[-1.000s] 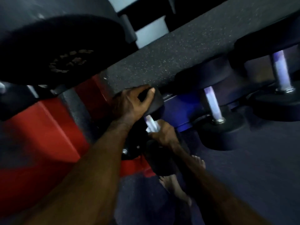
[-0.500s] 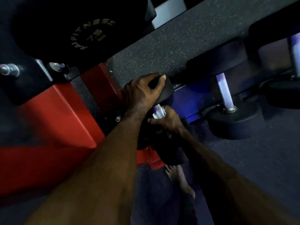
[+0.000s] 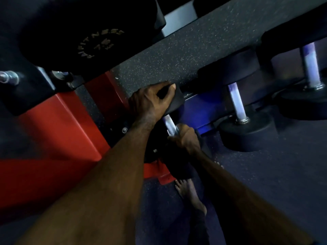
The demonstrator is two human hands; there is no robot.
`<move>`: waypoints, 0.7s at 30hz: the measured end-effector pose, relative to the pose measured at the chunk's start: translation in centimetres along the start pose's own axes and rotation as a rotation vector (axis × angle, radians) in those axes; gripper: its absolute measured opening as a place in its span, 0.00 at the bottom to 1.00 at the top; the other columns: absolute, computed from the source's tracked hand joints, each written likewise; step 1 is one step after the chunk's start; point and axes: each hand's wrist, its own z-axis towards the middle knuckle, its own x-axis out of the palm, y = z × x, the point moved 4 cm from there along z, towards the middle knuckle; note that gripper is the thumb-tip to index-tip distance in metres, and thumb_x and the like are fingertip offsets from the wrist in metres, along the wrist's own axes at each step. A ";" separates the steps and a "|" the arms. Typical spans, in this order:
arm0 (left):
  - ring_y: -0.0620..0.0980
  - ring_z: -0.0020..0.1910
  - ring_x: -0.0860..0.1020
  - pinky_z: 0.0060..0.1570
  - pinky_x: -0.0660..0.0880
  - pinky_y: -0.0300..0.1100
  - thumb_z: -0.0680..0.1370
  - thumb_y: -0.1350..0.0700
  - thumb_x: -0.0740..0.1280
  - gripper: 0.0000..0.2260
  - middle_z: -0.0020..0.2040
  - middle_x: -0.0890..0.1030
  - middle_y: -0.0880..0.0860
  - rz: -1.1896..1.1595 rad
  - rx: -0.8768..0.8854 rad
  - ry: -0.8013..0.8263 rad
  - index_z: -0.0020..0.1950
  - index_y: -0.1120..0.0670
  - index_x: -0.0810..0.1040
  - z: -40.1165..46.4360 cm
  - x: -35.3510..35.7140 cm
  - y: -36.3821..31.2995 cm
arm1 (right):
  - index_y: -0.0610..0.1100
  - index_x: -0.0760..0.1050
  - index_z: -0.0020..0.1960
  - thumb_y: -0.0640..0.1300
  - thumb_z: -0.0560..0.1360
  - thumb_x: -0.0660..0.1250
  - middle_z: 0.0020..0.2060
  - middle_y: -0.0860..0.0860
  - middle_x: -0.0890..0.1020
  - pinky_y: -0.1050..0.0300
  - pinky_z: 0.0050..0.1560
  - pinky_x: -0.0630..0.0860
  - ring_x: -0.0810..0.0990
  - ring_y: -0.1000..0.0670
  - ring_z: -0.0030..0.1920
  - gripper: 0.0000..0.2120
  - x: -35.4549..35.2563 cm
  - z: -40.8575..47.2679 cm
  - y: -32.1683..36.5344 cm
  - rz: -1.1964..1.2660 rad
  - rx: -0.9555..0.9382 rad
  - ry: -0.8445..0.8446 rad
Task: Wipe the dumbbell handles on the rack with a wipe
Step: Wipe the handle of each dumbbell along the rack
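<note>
Centrally, the left hand (image 3: pixel 150 101) curls over the far black head (image 3: pixel 174 101) of a small dumbbell, thumb and fingers gripping its rounded edge. Just below it, the right hand (image 3: pixel 186 138) wraps the lower end of that dumbbell's bright handle (image 3: pixel 169 123); the wipe itself cannot be made out inside the fist. Only a short stretch of bare handle shows between the two hands, so room along it is tight. The near head (image 3: pixel 159 151) sits dark under the right wrist, its outline hard to trace.

To the right, a second dumbbell (image 3: pixel 238 106) stands with its handle fully exposed, and a third (image 3: pixel 309 66) lies at the upper right edge, partly cut off. Open speckled floor (image 3: pixel 274 174) fills the lower right. A red rack frame (image 3: pixel 58 124) closes off the left, and a large black plate (image 3: pixel 88 38) with raised lettering crowds the upper left. A bare foot (image 3: pixel 191 195) rests on the floor below the hands.

Against half a second ago, the right hand has slid down the handle, leaving more bright metal showing above it. The left hand keeps its grip on the far head. The view has shifted a little, so the plate lettering sits further right.
</note>
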 end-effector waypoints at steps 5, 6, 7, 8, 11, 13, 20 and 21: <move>0.53 0.52 0.87 0.51 0.82 0.49 0.77 0.29 0.63 0.20 0.52 0.89 0.46 -0.002 0.011 0.015 0.59 0.37 0.87 0.0 0.2 0.2 | 0.43 0.77 0.51 0.49 0.74 0.75 0.52 0.39 0.83 0.51 0.44 0.74 0.83 0.40 0.52 0.13 -0.4 1.0 2.1 0.152 0.033 -0.053; 0.54 0.52 0.87 0.51 0.82 0.49 0.77 0.29 0.63 0.21 0.52 0.89 0.47 0.007 0.014 0.013 0.59 0.38 0.87 0.0 0.1 0.1 | 0.43 0.76 0.51 0.49 0.74 0.74 0.53 0.39 0.83 0.50 0.44 0.74 0.83 0.39 0.53 0.13 -0.6 1.3 2.8 0.165 0.027 -0.076; 0.54 0.52 0.86 0.50 0.82 0.49 0.77 0.29 0.62 0.21 0.52 0.89 0.47 0.015 0.017 0.009 0.59 0.38 0.87 0.1 0.0 0.0 | 0.44 0.75 0.49 0.50 0.74 0.74 0.53 0.39 0.83 0.51 0.44 0.73 0.83 0.39 0.53 0.13 -0.7 1.3 2.9 0.160 0.020 -0.071; 0.55 0.52 0.86 0.50 0.82 0.49 0.77 0.29 0.62 0.21 0.53 0.89 0.47 0.023 0.020 0.008 0.59 0.38 0.87 0.1 -0.1 0.0 | 0.45 0.74 0.49 0.49 0.73 0.75 0.53 0.39 0.83 0.52 0.43 0.71 0.83 0.39 0.53 0.13 -0.8 1.0 2.5 0.130 0.010 -0.053; 0.54 0.52 0.86 0.50 0.81 0.46 0.78 0.31 0.64 0.19 0.53 0.89 0.46 0.041 0.035 -0.002 0.59 0.39 0.87 0.1 -0.3 -0.4 | 0.47 0.75 0.49 0.48 0.74 0.76 0.51 0.40 0.84 0.55 0.43 0.66 0.83 0.40 0.52 0.11 -0.5 0.3 -0.4 -0.059 -0.017 0.063; 0.54 0.51 0.87 0.49 0.81 0.45 0.78 0.33 0.66 0.18 0.52 0.89 0.47 0.037 0.048 -0.031 0.58 0.40 0.88 -0.2 -0.5 -0.5 | 0.46 0.75 0.48 0.48 0.74 0.76 0.48 0.42 0.82 0.57 0.42 0.66 0.82 0.42 0.50 0.12 -0.4 0.4 -1.2 -0.106 -0.007 0.103; 0.52 0.50 0.87 0.49 0.82 0.48 0.78 0.33 0.66 0.18 0.51 0.89 0.47 0.004 0.038 -0.031 0.56 0.41 0.89 0.0 -0.4 -0.5 | 0.41 0.79 0.51 0.48 0.75 0.76 0.43 0.46 0.81 0.61 0.34 0.65 0.79 0.48 0.44 0.13 -2.1 1.0 1.6 0.067 -0.091 0.036; 0.53 0.50 0.87 0.48 0.82 0.47 0.78 0.34 0.67 0.17 0.51 0.89 0.47 -0.003 0.041 -0.036 0.56 0.41 0.89 0.0 -0.3 -0.6 | 0.42 0.80 0.51 0.50 0.76 0.75 0.42 0.47 0.81 0.63 0.33 0.67 0.79 0.49 0.42 0.12 -2.1 0.7 0.4 0.039 -0.096 0.077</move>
